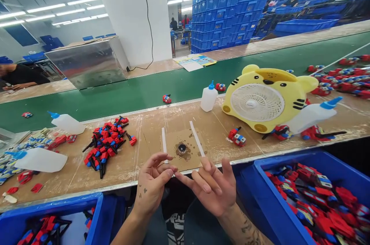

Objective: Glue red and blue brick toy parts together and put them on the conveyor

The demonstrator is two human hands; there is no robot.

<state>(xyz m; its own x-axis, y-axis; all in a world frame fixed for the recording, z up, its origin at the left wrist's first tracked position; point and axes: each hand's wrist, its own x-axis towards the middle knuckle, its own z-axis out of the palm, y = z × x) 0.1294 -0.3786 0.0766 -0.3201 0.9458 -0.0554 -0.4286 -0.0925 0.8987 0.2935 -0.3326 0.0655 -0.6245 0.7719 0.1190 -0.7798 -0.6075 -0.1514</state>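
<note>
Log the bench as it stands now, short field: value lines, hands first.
left hand: above the bench's near edge, fingertips meeting the right hand's
right hand: index finger extended to the left hand
held item: too small or hidden to tell
small dark round container: between two white strips, wet spots around it
parts pile: red, blue and black, left of the strips
upright bottle: white, blue tip, left of the yellow fan
right bin: blue, holding mostly red parts
</note>
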